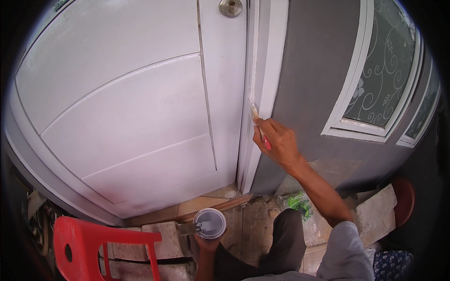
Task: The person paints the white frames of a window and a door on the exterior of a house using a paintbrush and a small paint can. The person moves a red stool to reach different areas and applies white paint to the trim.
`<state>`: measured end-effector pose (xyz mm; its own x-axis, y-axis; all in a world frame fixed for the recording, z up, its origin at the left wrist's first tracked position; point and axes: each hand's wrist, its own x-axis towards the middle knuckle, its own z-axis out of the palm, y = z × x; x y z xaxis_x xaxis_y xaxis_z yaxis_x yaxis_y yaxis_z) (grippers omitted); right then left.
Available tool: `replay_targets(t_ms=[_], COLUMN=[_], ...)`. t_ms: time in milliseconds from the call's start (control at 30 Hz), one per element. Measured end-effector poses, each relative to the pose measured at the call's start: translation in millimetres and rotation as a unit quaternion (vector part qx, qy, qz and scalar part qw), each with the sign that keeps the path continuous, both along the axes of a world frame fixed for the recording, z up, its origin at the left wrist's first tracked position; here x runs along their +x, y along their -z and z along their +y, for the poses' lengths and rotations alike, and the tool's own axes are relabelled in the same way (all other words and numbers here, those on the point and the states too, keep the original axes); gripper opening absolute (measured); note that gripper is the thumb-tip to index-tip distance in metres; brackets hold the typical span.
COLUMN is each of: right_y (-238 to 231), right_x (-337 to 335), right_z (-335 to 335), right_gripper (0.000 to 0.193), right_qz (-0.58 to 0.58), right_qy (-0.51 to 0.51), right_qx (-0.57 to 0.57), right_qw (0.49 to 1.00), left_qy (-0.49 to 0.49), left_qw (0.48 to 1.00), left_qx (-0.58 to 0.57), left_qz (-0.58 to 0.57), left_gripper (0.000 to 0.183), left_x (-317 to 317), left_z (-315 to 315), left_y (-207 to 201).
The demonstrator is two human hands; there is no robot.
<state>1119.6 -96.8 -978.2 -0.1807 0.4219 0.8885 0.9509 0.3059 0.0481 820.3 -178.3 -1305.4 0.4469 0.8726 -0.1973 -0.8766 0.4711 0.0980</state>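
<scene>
My right hand (280, 144) is closed around a paintbrush (267, 142) with a red-ended handle. The brush's bristles touch the white door frame (268, 70), beside the edge of the white panelled door (140, 112). Low in front of me, my left hand (207, 243) grips a small round paint can (223, 216) from below, its fingers mostly hidden. Pale grey-white paint shows inside the can. A flat, greyish object (187, 228) lies against the can's left rim; its kind is unclear.
A red plastic stool (79, 239) stands at lower left beside pale blocks (166, 240). Right of the frame are a grey wall (309, 79) and a white-framed patterned window (384, 70). A plastic bag with green print (300, 204) lies near my knee. A metal lock (230, 6) sits on the door.
</scene>
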Motion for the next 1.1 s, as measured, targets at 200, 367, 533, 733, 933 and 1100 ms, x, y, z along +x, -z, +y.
replay_targets(t_ms=[200,367,533,733,933,1100], right_y=[-59,-101,-29,-9,-48,5], right_x=[-1,-4,0,-19,-55,-48], right_z=[7,13,4,-11,35,52], right_gripper=[0.017,0.02,0.025,0.026,0.024,0.025], right_qz=[0.064,0.054,0.059,0.16,0.186,0.144], right_qy=[-0.074,-0.064,-0.04,-0.12,-0.166,-0.091], right_qx=[0.081,0.195,0.084,-0.047,0.074,-0.043], right_qw=[0.992,0.977,0.994,0.979,0.966,0.984], left_qy=[0.0,-0.012,-0.001,0.003,0.005,0.005], left_qw=[0.999,1.0,1.0,1.0,1.0,1.0], left_qx=[-0.033,-0.021,-0.021,-0.029,-0.002,-0.002], left_qz=[-0.008,0.018,0.005,-0.009,0.001,0.013], left_gripper=[0.069,0.072,0.071,0.07,0.069,0.069], left_x=[-6,-4,-5,-9,-6,-7], left_z=[-1,1,0,0,-2,-1], left_y=[13,17,12,5,-4,8])
